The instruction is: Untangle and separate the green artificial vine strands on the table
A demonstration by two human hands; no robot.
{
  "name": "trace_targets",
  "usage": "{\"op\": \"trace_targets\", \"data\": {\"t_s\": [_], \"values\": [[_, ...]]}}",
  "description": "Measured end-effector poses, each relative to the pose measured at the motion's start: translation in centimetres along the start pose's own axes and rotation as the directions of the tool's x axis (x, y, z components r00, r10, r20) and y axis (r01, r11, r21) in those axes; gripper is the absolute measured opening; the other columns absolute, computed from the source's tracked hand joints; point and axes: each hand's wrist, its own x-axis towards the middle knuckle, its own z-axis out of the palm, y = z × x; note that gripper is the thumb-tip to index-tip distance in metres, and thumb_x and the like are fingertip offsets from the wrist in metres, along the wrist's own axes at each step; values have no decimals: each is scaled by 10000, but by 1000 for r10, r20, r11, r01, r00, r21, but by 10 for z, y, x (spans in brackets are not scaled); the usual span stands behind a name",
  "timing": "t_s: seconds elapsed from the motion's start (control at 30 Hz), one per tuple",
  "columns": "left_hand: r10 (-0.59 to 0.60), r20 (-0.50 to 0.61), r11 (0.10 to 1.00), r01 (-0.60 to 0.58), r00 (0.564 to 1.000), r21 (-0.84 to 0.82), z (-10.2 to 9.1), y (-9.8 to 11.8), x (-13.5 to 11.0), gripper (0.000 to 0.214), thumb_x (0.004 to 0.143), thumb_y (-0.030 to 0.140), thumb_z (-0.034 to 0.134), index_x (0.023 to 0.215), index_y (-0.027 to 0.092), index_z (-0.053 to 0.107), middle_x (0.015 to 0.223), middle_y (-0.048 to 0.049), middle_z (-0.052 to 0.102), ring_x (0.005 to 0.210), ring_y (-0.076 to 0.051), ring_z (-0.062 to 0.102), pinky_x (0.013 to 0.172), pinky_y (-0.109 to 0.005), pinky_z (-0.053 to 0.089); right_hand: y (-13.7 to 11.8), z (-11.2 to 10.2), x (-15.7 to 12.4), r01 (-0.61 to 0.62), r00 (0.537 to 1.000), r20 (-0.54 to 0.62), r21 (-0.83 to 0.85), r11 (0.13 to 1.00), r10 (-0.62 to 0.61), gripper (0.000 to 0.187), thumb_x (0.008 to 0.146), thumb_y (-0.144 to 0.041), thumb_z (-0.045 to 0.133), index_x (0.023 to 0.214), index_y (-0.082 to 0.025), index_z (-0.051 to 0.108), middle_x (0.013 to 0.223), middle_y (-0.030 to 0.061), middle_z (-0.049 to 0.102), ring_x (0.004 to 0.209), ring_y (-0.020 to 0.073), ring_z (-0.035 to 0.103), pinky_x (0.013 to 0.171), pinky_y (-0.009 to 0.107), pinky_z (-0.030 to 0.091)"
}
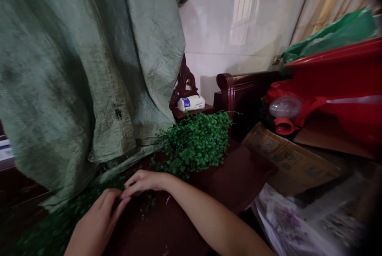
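My left hand (97, 216) and my right hand (147, 180) meet at the fingertips above a dark red wooden table (140, 228). Both are closed in a pinch, and whatever sits between the fingers is too small or hidden to make out. Just beyond my right hand lies a bushy heap of small-leaved green sprigs (197, 140). More greenery (56, 222) spreads in shadow beside and behind my left hand. A few loose bits of leaf and stem are scattered on the wood below my fingers.
A large grey-green woven sack (113, 57) hangs over the left side. At the back, a tissue pack (191, 103) rests on a wooden ledge. To the right are a cardboard box (292, 160), a red plastic tub (343, 69) and a clear plastic bag (280, 216).
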Motion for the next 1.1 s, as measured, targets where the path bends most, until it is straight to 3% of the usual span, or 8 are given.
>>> {"op": "trace_targets", "data": {"t_s": [0.23, 0.37, 0.57, 0.73, 0.87, 1.0, 1.1], "values": [[14, 136, 999, -8, 991, -49, -4, 2, 0, 408, 927, 589, 335, 817, 254, 540, 760, -4, 651, 615, -192, 674, 524, -271, 474, -8, 5, -11, 31, 999, 26, -98, 995, -29, 288, 702, -51, 629, 472, -136, 479, 462, -103, 346, 507, 49, 282, 515, 224, 181], [63, 105, 997, -57, 992, -54, -7, -2, 0, 376, 917, 572, 376, 805, 254, 544, 729, 4, 641, 584, -182, 663, 510, -263, 459, -9, 15, -11, 41, 999, 7, -56, 998, -41, 292, 689, -49, 627, 464, -142, 466, 469, -96, 370, 504, 50, 311, 519, 204, 219], [40, 43, 991, -34, 998, -129, -11, -6, -1, 319, 902, 527, 428, 909, 251, 587, 832, -8, 685, 664, -174, 683, 566, -239, 492, -7, 29, -5, 22, 988, -151, 109, 994, -5, 289, 656, -36, 630, 444, -150, 469, 454, -87, 406, 496, 55, 373, 523, 188, 272], [-100, 50, 942, 111, 994, -315, -10, -3, 0, 345, 822, 560, 539, 886, 233, 630, 831, -17, 706, 716, -195, 688, 613, -233, 515, -5, 32, -3, 43, 976, -218, 133, 990, -13, 324, 616, -179, 767, 451, -154, 489, 458, -84, 436, 502, 58, 378, 501, 193, 257], [-303, 110, 792, 315, 947, -523, -9, 5, 2, 393, 776, 583, 588, 887, 208, 631, 805, -17, 707, 737, -215, 683, 644, -252, 528, -5, 31, -4, 65, 981, -190, 175, 982, -31, 287, 619, -263, 806, 516, -147, 564, 485, -73, 480, 486, 57, 378, 474, 210, 222], [-425, 98, 696, 395, 900, -599, -9, 7, 5, 451, 739, 594, 616, 949, 196, 640, 858, -34, 718, 799, -241, 683, 708, -298, 540, -7, 30, -5, 111, 989, -119, 265, 958, -82, 327, 775, -229, 653, 491, -155, 509, 418, -94, 366, 400, 48, 284, 445, 227, 184], [-410, 1, 769, 346, 912, -537, -10, 4, 6, 452, 728, 576, 633, 994, 212, 669, 957, -44, 721, 879, -255, 675, 790, -335, 531, -8, 29, -4, 102, 991, -114, 248, 963, -76, 390, 817, -118, 478, 434, -169, 426, 361, -89, 314, 366, 57, 262, 446, 228, 219]]}}
